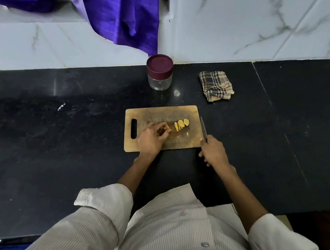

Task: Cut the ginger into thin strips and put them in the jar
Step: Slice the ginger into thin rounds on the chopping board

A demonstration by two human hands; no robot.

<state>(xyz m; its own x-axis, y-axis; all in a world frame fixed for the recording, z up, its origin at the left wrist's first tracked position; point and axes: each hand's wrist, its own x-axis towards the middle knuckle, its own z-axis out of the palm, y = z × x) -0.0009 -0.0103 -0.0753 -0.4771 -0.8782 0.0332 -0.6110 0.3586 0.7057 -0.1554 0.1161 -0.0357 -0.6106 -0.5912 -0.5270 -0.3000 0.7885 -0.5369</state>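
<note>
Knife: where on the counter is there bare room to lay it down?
Bare counter lies right of the cutting board, below the checked cloth, beside the right hand holding the knife. More lies left of the board. The board is crowded: left hand, ginger slices.

- Left hand (151, 138) grips the uncut ginger piece (165, 127) on the wooden cutting board (164, 112).
- Ginger slices (181, 124) lie just right of that piece.
- Right hand (213, 151) holds the knife (203, 128), blade along the board's right edge.
- Lidded jar (160, 72) stands behind the board; checked cloth (215, 85) lies to its right.
</note>
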